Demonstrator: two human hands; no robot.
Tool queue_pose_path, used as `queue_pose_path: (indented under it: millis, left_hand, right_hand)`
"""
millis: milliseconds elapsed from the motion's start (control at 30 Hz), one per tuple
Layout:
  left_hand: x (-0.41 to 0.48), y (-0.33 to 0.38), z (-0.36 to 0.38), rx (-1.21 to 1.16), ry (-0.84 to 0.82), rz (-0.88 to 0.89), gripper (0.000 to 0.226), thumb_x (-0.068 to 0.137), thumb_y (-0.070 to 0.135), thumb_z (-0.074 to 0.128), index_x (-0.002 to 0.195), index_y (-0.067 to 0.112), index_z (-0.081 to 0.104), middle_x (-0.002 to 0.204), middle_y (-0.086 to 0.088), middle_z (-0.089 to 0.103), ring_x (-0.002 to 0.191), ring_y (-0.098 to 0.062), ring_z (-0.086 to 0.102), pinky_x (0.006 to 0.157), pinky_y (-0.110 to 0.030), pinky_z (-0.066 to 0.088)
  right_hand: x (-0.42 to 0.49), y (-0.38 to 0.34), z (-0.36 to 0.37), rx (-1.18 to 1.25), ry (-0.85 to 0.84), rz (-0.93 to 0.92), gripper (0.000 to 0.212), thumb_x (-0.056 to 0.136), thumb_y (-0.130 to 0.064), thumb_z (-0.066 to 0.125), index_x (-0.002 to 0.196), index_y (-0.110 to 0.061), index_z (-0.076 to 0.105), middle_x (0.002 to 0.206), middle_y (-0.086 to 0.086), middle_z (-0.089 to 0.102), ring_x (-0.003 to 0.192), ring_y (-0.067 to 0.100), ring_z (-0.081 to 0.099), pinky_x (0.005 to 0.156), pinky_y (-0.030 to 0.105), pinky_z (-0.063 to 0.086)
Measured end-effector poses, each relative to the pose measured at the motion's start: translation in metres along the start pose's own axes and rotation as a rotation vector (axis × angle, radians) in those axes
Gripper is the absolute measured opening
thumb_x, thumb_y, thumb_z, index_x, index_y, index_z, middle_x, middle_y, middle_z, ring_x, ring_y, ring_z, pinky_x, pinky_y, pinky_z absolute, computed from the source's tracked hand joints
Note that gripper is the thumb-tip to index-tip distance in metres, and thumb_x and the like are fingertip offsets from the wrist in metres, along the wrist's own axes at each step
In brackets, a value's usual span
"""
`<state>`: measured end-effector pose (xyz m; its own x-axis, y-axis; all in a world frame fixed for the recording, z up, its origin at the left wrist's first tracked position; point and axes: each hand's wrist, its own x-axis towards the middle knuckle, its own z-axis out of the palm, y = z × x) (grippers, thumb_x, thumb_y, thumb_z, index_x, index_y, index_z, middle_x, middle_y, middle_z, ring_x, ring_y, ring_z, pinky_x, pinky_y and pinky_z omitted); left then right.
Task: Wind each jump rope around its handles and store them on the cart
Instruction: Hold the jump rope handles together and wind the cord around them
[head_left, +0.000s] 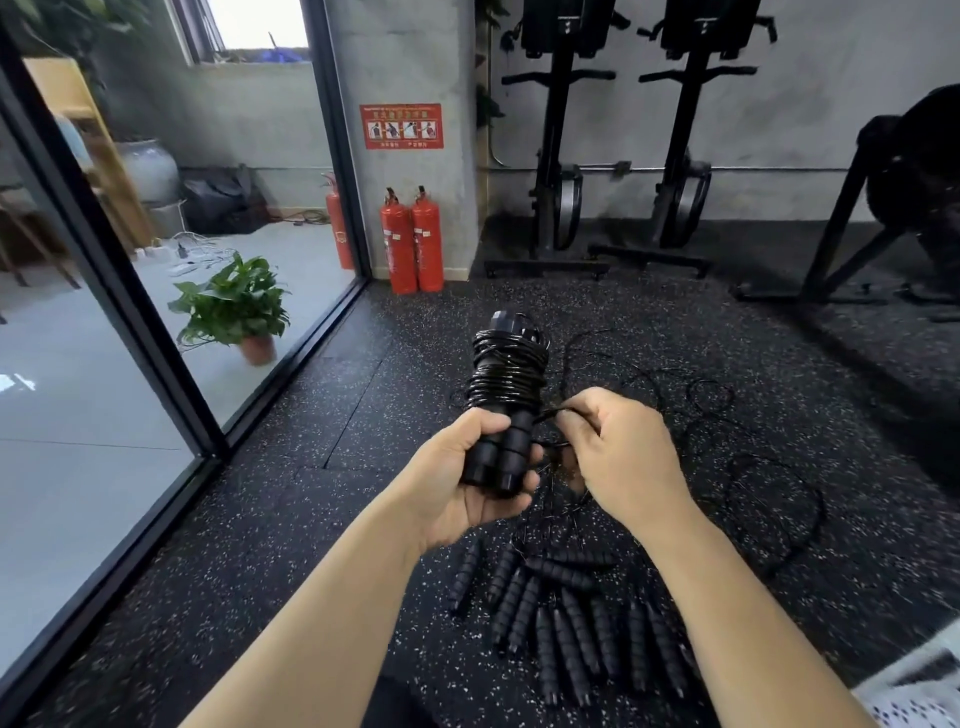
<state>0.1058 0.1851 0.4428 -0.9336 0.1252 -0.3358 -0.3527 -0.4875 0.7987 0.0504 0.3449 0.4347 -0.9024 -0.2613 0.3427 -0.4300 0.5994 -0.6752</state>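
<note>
My left hand (457, 478) grips the lower ends of a pair of black ribbed jump rope handles (501, 452), held upright side by side. Thin black cord (506, 376) is wound in many turns round their upper half. My right hand (618, 447) pinches the loose end of that cord just right of the handles. Several more black handles (566, 623) lie in a row on the speckled floor below my hands. Their thin cords (753, 467) trail in loose tangles to the right. No cart is in view.
A glass wall with a black frame (156, 332) runs along the left, with a potted plant (239, 306) behind it. Two red fire extinguishers (413, 241) stand by the concrete pillar. Black gym machines (623, 208) line the back wall.
</note>
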Motion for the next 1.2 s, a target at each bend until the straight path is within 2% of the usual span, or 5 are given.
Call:
queue_pose_path:
  millis: [333, 533, 667, 767, 1200]
  left_hand:
    - [0.053, -0.015, -0.019, -0.024, 0.134, -0.017, 0.025, 0.096, 0.023, 0.05, 0.101, 0.003, 0.064, 0.079, -0.013, 0.069, 0.054, -0.02, 0.059, 0.046, -0.027, 0.056]
    - [0.065, -0.026, -0.036, 0.109, 0.198, 0.032, 0.017, 0.095, 0.017, 0.048, 0.091, 0.005, 0.059, 0.07, -0.01, 0.064, 0.05, -0.02, 0.056, 0.047, -0.027, 0.049]
    - [0.067, -0.03, -0.036, 0.207, 0.225, 0.055, 0.016, 0.092, 0.015, 0.048, 0.084, 0.007, 0.059, 0.069, -0.012, 0.061, 0.047, -0.021, 0.051, 0.045, -0.025, 0.043]
    - [0.067, -0.029, -0.035, 0.208, 0.192, 0.072, 0.019, 0.091, 0.019, 0.047, 0.08, 0.008, 0.058, 0.066, -0.01, 0.06, 0.046, -0.021, 0.048, 0.043, -0.024, 0.04]
    - [0.056, -0.024, -0.027, 0.202, 0.194, 0.184, 0.025, 0.088, 0.032, 0.058, 0.088, 0.007, 0.061, 0.067, -0.013, 0.055, 0.041, -0.02, 0.047, 0.04, -0.022, 0.038]
  right_hand:
    - [0.006, 0.021, 0.042, -0.058, 0.09, -0.23, 0.009, 0.095, -0.022, 0.056, 0.097, -0.016, 0.063, 0.079, 0.0, 0.066, 0.071, 0.026, 0.062, 0.061, 0.044, 0.051]
    - [0.009, 0.024, 0.062, -0.333, 0.011, -0.435, 0.006, 0.08, -0.009, 0.065, 0.08, -0.012, 0.06, 0.069, -0.001, 0.051, 0.046, 0.025, 0.05, 0.037, 0.031, 0.036]
    - [0.013, 0.028, 0.066, -0.286, -0.063, -0.442, 0.003, 0.086, -0.01, 0.058, 0.085, -0.011, 0.06, 0.075, -0.001, 0.053, 0.054, 0.027, 0.053, 0.044, 0.037, 0.043]
    - [0.018, 0.029, 0.06, -0.228, 0.001, -0.465, 0.024, 0.094, -0.023, 0.045, 0.083, -0.012, 0.064, 0.073, -0.003, 0.054, 0.061, 0.021, 0.054, 0.048, 0.041, 0.047]
    - [0.012, 0.021, 0.058, 0.013, 0.166, -0.438, 0.015, 0.09, -0.026, 0.059, 0.092, -0.012, 0.065, 0.089, -0.004, 0.057, 0.081, 0.015, 0.057, 0.062, 0.037, 0.05]
